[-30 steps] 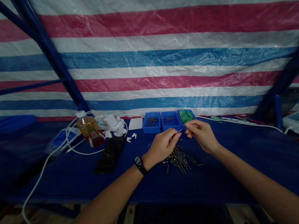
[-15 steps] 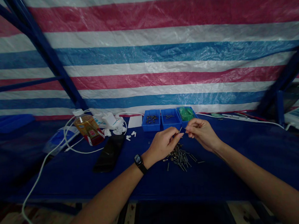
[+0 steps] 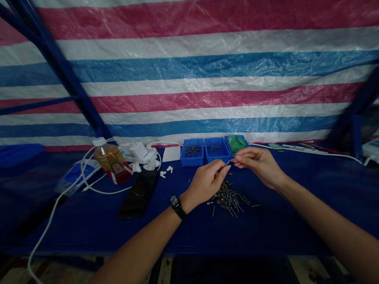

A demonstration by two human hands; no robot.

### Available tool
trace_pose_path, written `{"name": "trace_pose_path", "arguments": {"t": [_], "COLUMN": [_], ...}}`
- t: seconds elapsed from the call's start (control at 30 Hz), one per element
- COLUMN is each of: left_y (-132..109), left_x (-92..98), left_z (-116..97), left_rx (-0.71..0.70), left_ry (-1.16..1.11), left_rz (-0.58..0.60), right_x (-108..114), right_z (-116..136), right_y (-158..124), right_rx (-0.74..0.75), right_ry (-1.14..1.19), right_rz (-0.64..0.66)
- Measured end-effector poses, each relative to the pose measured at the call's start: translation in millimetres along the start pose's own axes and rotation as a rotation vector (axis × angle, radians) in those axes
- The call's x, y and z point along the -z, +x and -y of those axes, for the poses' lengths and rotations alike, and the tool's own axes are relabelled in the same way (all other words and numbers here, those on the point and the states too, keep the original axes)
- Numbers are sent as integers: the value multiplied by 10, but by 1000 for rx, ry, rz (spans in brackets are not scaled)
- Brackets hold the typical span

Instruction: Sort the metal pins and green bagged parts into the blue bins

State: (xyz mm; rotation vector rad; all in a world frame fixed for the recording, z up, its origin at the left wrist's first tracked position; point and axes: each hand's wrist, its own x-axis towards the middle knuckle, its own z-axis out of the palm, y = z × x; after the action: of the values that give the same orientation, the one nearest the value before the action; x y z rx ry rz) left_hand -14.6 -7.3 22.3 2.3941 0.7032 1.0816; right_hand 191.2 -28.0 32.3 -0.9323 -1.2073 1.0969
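Left hand (image 3: pixel 206 183) and right hand (image 3: pixel 259 166), fingers pinched, meet at a slim metal screw (image 3: pixel 229 161) held above a loose pile of screws (image 3: pixel 229 200) on a blue-draped counter (image 3: pixel 288 213), just before blue parts bins (image 3: pixel 192 160).

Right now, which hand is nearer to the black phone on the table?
Left hand: to the right of the phone. Right hand: farther right, past the left hand.
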Motion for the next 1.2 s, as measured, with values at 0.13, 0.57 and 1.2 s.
{"name": "trace_pose_path", "arguments": {"t": [0.13,0.57,1.2], "left_y": [5,-2,-6], "left_x": [-2,0,44], "left_z": [7,20,87], "left_rx": [-7,-69,-109], "left_ry": [4,58,95], "left_rz": [23,73,154], "right_x": [31,-16,-29], "right_z": [-6,-54,-16], "right_y": [-5,-21,-45], "right_rx": [-50,35,62], "right_ry": [3,-103,-240], "right_rz": [110,208,245]}}
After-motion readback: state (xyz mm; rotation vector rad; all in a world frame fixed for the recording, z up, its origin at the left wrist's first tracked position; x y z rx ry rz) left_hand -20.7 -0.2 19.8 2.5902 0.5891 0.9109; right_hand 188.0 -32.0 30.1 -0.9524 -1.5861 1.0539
